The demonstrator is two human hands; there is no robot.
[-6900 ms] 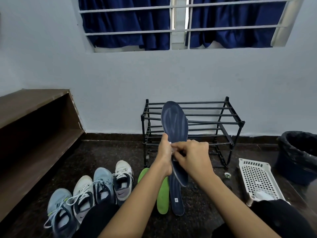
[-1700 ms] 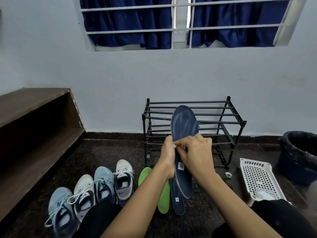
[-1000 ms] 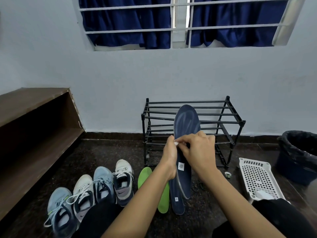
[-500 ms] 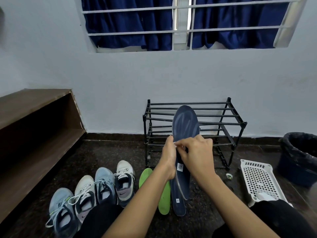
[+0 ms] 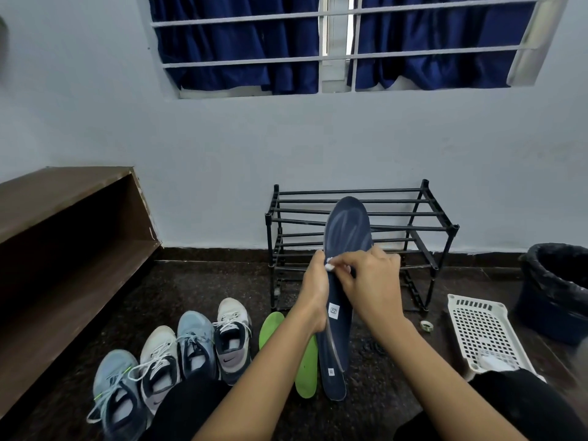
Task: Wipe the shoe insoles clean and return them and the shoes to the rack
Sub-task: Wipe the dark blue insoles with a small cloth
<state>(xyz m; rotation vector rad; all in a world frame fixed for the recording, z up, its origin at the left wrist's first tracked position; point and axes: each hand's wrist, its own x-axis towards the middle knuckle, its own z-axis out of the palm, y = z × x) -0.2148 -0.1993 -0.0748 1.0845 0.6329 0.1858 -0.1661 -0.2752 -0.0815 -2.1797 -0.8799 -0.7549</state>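
Navy insole (image 5: 348, 230) was held upright before the black rack (image 5: 413, 218), the left hand (image 5: 315, 291) curled round its left edge and the right hand (image 5: 372, 281) pinching a small white wad (image 5: 328, 266) on it, above another navy insole (image 5: 334, 383) and a green insole (image 5: 306, 374) lying on the floor (image 5: 206, 291) right of four shoes (image 5: 197, 342).
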